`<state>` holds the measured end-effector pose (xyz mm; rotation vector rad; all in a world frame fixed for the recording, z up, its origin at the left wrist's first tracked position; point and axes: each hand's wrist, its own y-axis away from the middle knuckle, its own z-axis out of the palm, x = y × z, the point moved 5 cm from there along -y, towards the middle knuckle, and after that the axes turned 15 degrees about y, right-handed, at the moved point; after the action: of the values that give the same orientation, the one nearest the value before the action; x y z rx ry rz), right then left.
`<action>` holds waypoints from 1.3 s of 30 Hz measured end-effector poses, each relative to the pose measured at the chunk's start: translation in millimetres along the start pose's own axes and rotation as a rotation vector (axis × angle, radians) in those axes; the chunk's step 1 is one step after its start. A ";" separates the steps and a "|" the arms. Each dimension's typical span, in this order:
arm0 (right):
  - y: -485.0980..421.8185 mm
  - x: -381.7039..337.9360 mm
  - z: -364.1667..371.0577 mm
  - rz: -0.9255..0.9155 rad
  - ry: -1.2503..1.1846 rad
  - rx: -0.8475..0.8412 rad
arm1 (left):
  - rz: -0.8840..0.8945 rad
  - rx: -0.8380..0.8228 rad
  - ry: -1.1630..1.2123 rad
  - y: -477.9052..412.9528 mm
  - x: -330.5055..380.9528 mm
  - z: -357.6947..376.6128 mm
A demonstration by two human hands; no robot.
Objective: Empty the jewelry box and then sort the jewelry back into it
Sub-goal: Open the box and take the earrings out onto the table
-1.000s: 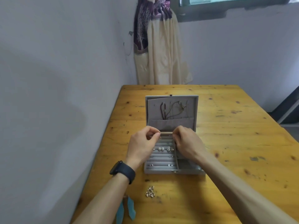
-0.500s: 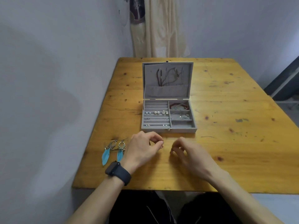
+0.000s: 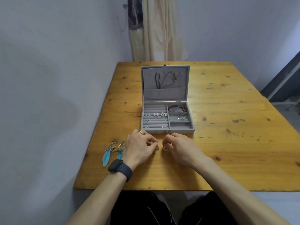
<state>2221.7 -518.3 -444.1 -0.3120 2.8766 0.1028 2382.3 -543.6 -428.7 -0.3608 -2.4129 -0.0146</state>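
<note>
Blue feather earrings (image 3: 107, 154) lie on the desk (image 3: 227, 151); left hand (image 3: 139, 148), fingers curled, pinches a small silver piece (image 3: 156, 148); right hand (image 3: 180, 149) pinches a second silver piece (image 3: 164, 149); open grey jewelry box (image 3: 167, 131) stands just beyond both

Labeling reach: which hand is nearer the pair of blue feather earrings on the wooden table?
Left. The left hand sits just right of the blue feather earrings; the right hand lies farther right, beyond the left.
</note>
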 end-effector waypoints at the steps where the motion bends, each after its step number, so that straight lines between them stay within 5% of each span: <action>1: -2.7 -0.3 -0.5 0.006 0.010 -0.010 | -0.007 0.007 -0.001 -1.2 -1.0 -0.2; 10: -12.4 -0.8 -2.5 0.005 0.049 -0.057 | -0.052 0.004 0.088 -4.6 -9.2 3.3; 39: 25.0 -0.4 16.7 0.068 -0.172 0.338 | 0.021 -0.030 0.164 6.3 -17.9 2.5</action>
<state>2220.5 -492.3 -459.1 -0.1332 2.6715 -0.3257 2395.4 -541.8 -442.6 -0.3833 -2.2486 -0.0682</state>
